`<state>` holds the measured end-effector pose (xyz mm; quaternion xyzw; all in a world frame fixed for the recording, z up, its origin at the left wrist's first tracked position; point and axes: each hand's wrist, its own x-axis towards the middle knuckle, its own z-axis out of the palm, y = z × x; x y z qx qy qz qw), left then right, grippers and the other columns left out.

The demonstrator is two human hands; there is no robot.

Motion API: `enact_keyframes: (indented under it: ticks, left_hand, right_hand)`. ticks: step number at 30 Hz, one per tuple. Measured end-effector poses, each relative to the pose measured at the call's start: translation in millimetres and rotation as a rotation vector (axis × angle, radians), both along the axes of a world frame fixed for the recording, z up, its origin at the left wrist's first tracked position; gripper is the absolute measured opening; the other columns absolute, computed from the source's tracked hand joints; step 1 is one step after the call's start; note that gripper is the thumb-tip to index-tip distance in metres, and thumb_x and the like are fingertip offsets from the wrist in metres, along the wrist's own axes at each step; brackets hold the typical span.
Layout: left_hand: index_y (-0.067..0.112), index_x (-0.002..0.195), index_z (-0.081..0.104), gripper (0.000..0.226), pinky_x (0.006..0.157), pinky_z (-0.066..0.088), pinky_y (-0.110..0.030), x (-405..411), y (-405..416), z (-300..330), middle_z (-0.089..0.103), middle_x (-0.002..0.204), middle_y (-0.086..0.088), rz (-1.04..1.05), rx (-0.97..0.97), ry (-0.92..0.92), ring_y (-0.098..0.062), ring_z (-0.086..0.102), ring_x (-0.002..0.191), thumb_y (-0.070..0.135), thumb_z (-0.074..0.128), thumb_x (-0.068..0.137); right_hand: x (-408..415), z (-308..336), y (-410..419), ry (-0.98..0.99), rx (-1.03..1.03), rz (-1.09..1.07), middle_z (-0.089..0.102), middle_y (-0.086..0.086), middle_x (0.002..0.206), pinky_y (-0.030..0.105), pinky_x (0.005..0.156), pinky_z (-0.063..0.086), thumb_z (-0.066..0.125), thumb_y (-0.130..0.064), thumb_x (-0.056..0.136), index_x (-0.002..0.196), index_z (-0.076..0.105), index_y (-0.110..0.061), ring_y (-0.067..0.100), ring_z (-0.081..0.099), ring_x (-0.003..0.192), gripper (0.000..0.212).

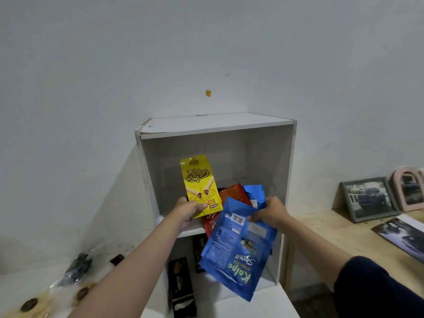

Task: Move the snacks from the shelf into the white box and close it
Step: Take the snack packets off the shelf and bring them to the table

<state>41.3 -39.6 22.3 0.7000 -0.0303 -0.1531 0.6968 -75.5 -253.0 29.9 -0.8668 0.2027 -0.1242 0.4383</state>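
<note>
Lower centre: black carton standing on the lower shelf level, untouched.

Centre: right hand pinching blue Kalpa pouch by its top edge only, pouch dangling upside down, clear of the shelf. Thin pinch on slick foil; could slide out on a fast swing.

Left of centre: left hand, grip curled round bottom of yellow Nyam Nyam pack, held upright. Top-heavy, may tip or catch the shelf's upper board on the way out.

Behind, on upper shelf level: red pouches and blue foil pouch piled loose, overhanging the edge; likely to drag out and drop.

White box not in frame; both hands full, so lid handling awkward.

Right: picture frames on bench.
</note>
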Motion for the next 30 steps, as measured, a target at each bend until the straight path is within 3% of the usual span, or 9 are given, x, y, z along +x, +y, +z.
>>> enact_keyframes:
  ticks: [2, 4, 6, 11, 17, 21, 24, 26, 30]
  left_hand:
    - [-0.002, 0.11, 0.06, 0.033, 0.075, 0.049, -0.032, -15.0, 7.8, 4.0, 0.068, 0.11, -0.016, 0.008, 0.015, -0.046, -0.025, 0.064, 0.089, -0.007, 0.068, 0.078]
    - [0.004, 0.1, 0.062, 0.027, 0.079, 0.05, -0.035, -35.9, 17.3, 7.6, 0.069, 0.107, -0.013, 0.02, 0.031, -0.068, -0.025, 0.064, 0.089, -0.004, 0.071, 0.076]
    - [0.006, 0.099, 0.061, 0.027, 0.075, 0.051, -0.033, -60.1, 26.3, 8.3, 0.07, 0.103, -0.012, 0.037, 0.019, -0.078, -0.024, 0.065, 0.086, -0.002, 0.073, 0.075]
    - [0.001, 0.115, 0.059, 0.04, 0.066, 0.05, -0.027, -142.4, 49.5, -1.4, 0.068, 0.103, -0.01, 0.066, -0.003, -0.061, -0.02, 0.065, 0.081, -0.004, 0.07, 0.076]
    - [0.005, 0.11, 0.06, 0.034, 0.063, 0.049, -0.027, -266.1, 93.3, -38.5, 0.068, 0.096, -0.006, 0.163, 0.019, 0.03, -0.017, 0.064, 0.078, -0.001, 0.07, 0.078]
    - [0.0, 0.114, 0.06, 0.04, 0.083, 0.053, -0.039, -340.6, 149.1, -72.2, 0.07, 0.105, -0.014, 0.296, 0.027, 0.103, -0.031, 0.067, 0.095, 0.001, 0.073, 0.076]
    - [-0.004, 0.11, 0.058, 0.031, 0.077, 0.056, -0.04, -388.2, 201.2, -92.4, 0.069, 0.099, -0.015, 0.436, 0.03, 0.167, -0.03, 0.066, 0.088, -0.006, 0.067, 0.08]
    - [-0.003, 0.114, 0.056, 0.036, 0.079, 0.054, -0.04, -417.2, 241.6, -103.3, 0.067, 0.108, -0.017, 0.541, 0.013, 0.216, -0.032, 0.065, 0.094, -0.01, 0.064, 0.08]
    - [-0.004, 0.111, 0.06, 0.039, 0.088, 0.053, -0.047, -469.5, 335.1, -133.9, 0.068, 0.11, -0.019, 0.72, -0.038, 0.276, -0.033, 0.067, 0.095, -0.017, 0.063, 0.074]
  right_hand:
    - [-15.9, 3.0, 2.6, -0.033, 0.008, -0.011, 0.072, 0.009, 0.077, 0.039, 0.069, 0.055, 0.086, -0.005, 0.056, 0.067, 0.068, -0.01, 0.022, 0.068, 0.07, 0.022]
    - [-33.5, 7.2, 5.8, -0.043, 0.001, -0.003, 0.07, 0.009, 0.075, 0.034, 0.062, 0.052, 0.086, -0.005, 0.059, 0.072, 0.069, -0.006, 0.019, 0.065, 0.064, 0.021]
    - [-53.1, 11.1, 9.1, -0.055, -0.005, 0.006, 0.067, 0.006, 0.072, 0.026, 0.055, 0.046, 0.085, -0.006, 0.061, 0.074, 0.068, -0.006, 0.016, 0.061, 0.06, 0.022]
    - [-112.0, 11.8, 18.1, -0.073, 0.0, 0.038, 0.064, 0.003, 0.065, 0.024, 0.05, 0.043, 0.085, -0.008, 0.062, 0.066, 0.062, -0.01, 0.015, 0.06, 0.055, 0.023]
    - [-191.8, -11.0, 50.4, -0.042, -0.031, 0.161, 0.065, 0.005, 0.073, 0.029, 0.059, 0.047, 0.084, -0.01, 0.063, 0.074, 0.064, -0.009, 0.02, 0.062, 0.065, 0.023]
    - [-224.6, -29.1, 97.1, 0.04, -0.085, 0.3, 0.068, 0.007, 0.075, 0.028, 0.056, 0.045, 0.086, -0.015, 0.062, 0.075, 0.065, -0.008, 0.02, 0.063, 0.065, 0.026]
    - [-233.9, -37.6, 149.5, 0.051, -0.093, 0.429, 0.071, 0.01, 0.081, 0.032, 0.062, 0.051, 0.085, -0.012, 0.062, 0.079, 0.068, -0.005, 0.024, 0.066, 0.07, 0.025]
    - [-241.5, -41.3, 195.1, 0.053, -0.106, 0.523, 0.07, 0.01, 0.079, 0.037, 0.065, 0.054, 0.086, -0.012, 0.062, 0.072, 0.067, -0.008, 0.025, 0.066, 0.072, 0.022]
    - [-257.5, -50.4, 298.6, 0.087, -0.106, 0.71, 0.063, 0.003, 0.068, 0.028, 0.053, 0.044, 0.085, -0.012, 0.064, 0.071, 0.062, -0.01, 0.019, 0.059, 0.062, 0.024]
